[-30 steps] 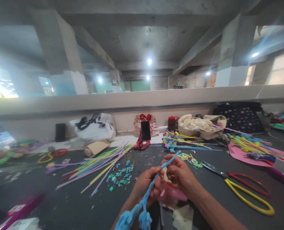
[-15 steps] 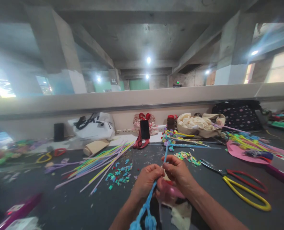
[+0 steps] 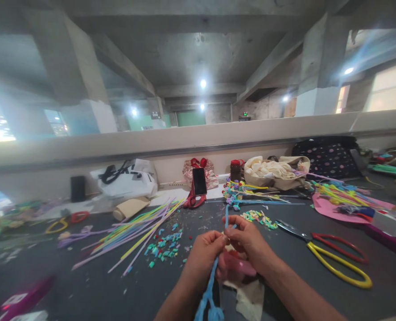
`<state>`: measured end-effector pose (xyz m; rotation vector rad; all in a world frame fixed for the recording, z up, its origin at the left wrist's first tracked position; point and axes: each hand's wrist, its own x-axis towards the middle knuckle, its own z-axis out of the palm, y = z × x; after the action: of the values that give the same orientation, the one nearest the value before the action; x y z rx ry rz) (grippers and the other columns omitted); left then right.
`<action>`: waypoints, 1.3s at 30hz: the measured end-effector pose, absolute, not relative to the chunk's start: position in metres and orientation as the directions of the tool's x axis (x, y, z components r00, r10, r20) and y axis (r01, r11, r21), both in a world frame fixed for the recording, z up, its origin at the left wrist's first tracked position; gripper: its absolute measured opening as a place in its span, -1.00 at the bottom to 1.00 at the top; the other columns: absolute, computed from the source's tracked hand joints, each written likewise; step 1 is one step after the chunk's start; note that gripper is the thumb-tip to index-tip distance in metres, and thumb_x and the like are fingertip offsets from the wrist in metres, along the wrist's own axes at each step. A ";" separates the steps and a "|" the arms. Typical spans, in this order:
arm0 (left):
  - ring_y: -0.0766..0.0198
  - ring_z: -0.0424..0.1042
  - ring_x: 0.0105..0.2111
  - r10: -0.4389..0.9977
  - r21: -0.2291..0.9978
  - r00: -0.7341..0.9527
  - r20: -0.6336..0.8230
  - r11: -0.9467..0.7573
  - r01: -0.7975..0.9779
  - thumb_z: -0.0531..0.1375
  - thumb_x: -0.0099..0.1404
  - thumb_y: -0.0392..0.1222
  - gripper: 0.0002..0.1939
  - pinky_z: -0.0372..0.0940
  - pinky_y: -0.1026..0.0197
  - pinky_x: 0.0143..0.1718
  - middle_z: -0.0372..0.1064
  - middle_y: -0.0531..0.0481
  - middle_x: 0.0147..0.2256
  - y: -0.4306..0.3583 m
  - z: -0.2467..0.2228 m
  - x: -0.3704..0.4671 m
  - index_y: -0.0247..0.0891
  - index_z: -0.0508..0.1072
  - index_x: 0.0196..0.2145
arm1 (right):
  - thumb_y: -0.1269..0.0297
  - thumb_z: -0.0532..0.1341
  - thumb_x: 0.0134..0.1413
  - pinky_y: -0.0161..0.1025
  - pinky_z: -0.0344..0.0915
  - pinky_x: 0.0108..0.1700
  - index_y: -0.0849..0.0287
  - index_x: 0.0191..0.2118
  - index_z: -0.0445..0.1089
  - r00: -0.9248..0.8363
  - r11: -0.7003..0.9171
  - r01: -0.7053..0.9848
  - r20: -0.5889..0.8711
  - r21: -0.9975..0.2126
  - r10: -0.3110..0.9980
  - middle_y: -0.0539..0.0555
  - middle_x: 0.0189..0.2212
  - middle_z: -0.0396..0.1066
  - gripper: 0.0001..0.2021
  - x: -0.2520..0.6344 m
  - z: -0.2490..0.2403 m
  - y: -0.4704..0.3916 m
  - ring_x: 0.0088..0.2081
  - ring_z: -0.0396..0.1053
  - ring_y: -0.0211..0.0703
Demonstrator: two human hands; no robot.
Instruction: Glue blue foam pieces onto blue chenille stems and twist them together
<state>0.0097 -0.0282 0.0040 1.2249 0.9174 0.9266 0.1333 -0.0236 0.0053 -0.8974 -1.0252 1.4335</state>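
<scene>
Both hands meet low in the middle of the view, around a light blue pipe cleaner (image 3: 214,272). My left hand (image 3: 207,249) pinches it with thumb and forefinger. Beside it my right hand (image 3: 246,238) is closed on the upper stretch, whose free end points up towards the back. Below the hands the blue strand thickens, splits and ends in fuzzy blue loops at the bottom edge. A shiny pink item (image 3: 240,264) shows behind the right wrist; its kind is unclear. Under the hands lies a pale, scrap-like piece (image 3: 249,298).
Scissors (image 3: 313,245) with red and yellow handles lie open at right. Loose pipe cleaners (image 3: 134,232) spread at left, with short blue-green cut pieces (image 3: 164,247) beside them. A phone (image 3: 200,181) leans on a patterned bag at the back, near a red-lidded jar (image 3: 235,170).
The view has shifted slightly. The fuzzy blue loops sit a little lower and farther right, and the upper strand stands more upright. Both hands keep their pinch.
</scene>
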 end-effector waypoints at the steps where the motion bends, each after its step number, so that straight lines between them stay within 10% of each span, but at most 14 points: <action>1: 0.44 0.06 -0.89 0.933 0.986 0.352 -0.075 0.121 -0.111 0.12 -0.02 0.07 -0.68 -0.08 0.41 -0.84 0.16 0.17 -0.88 -0.028 0.005 0.009 -0.29 0.27 -0.56 | 0.29 0.25 -0.31 -0.51 -0.08 -0.75 0.17 -0.21 0.26 -0.103 -0.010 -0.350 0.027 -0.937 0.994 -0.19 -0.74 0.17 -0.60 0.135 0.005 -0.023 -0.78 0.03 -0.48; 6: 0.52 -0.04 -0.92 0.934 0.929 0.347 -0.082 0.197 -0.313 0.10 0.04 -0.11 -0.81 -0.15 0.46 -0.86 0.08 0.22 -0.91 -0.024 0.006 0.003 -0.30 0.31 -0.54 | 0.25 0.24 -0.25 -0.54 -0.05 -0.76 -0.01 -0.08 0.17 0.153 0.111 -0.513 0.037 -0.851 0.988 -0.10 -0.45 0.37 -0.51 0.149 0.003 -0.013 -0.68 0.24 -0.44; 13: 0.53 -0.09 -0.93 0.831 0.816 0.554 -0.044 0.350 -0.460 0.04 0.08 -0.20 -0.82 -0.22 0.46 -0.88 0.00 0.23 -0.92 -0.022 -0.004 0.001 -0.34 0.32 -0.57 | 0.37 0.31 -0.35 -0.53 -0.04 -0.72 0.20 -0.29 0.32 -0.290 -0.133 -0.488 0.016 -0.862 0.957 -0.05 -0.61 0.38 -0.65 0.140 -0.012 -0.009 -0.72 0.17 -0.48; 28: 0.48 0.04 -0.93 0.937 0.975 0.332 -0.103 0.161 -0.153 0.17 -0.03 -0.02 -0.72 -0.14 0.44 -0.87 0.15 0.18 -0.91 -0.029 0.004 0.011 -0.30 0.25 -0.64 | 0.40 0.13 -0.30 -0.43 -0.23 -0.73 0.19 -0.69 0.15 -0.028 0.048 -0.304 0.060 -0.951 0.998 -0.19 -0.85 0.03 -0.87 0.127 -0.013 -0.012 -0.78 -0.11 -0.48; 39: 0.51 -0.01 -0.94 0.863 0.841 0.496 -0.100 0.339 -0.421 0.13 0.04 -0.14 -0.77 -0.15 0.47 -0.87 0.06 0.17 -0.94 -0.015 -0.005 0.002 -0.38 0.35 -0.62 | 0.35 0.22 -0.30 -0.49 -0.15 -0.69 0.23 -0.48 0.32 -0.228 -0.092 -0.388 -0.001 -0.917 0.974 -0.10 -0.71 0.29 -0.87 0.134 -0.006 -0.018 -0.75 0.01 -0.50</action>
<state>0.0021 -0.0149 -0.0050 0.8575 0.6060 0.9053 0.1345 -0.0177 -0.0060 -0.8178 -1.0295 1.5718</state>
